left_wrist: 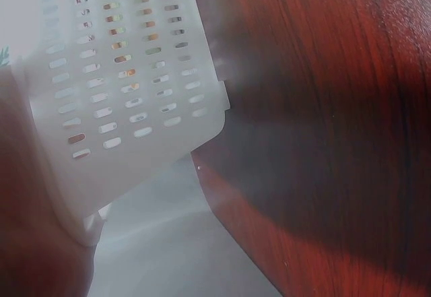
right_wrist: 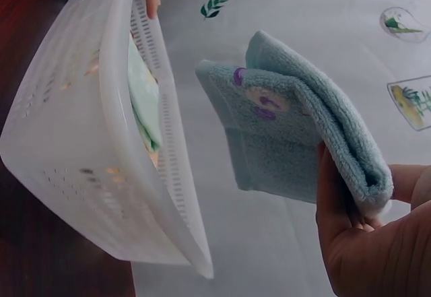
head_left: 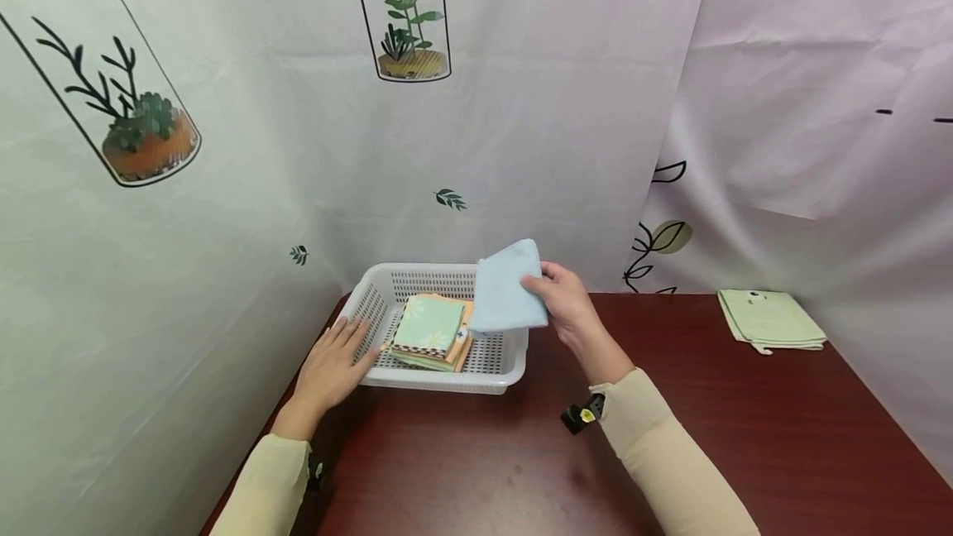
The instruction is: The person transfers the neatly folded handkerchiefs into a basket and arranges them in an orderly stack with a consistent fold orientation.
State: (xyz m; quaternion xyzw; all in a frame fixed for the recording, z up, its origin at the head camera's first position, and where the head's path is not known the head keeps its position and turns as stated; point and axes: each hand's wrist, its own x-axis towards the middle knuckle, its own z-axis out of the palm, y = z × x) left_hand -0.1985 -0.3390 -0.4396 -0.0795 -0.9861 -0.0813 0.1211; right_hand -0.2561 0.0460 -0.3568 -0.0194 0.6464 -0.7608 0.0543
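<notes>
My right hand (head_left: 569,302) pinches a folded light-blue towel (head_left: 509,288) by its right edge, above the right end of a white plastic basket (head_left: 447,376). In the right wrist view the towel (right_wrist: 276,122) shows thick folds and a purple-and-white pattern, with the thumb and fingers on either side of it. Inside the basket lies a small stack of folded cloths, a pale green one (head_left: 428,323) with a checked edge on top and orange ones (head_left: 463,342) showing around it. The left hand (head_left: 332,364) rests on the basket's left rim, fingers extended.
A folded pale green towel (head_left: 772,321) lies at the far right of the dark red table (head_left: 462,453). Fabric printed with plants (head_left: 521,131) hangs close behind the basket and along the left side.
</notes>
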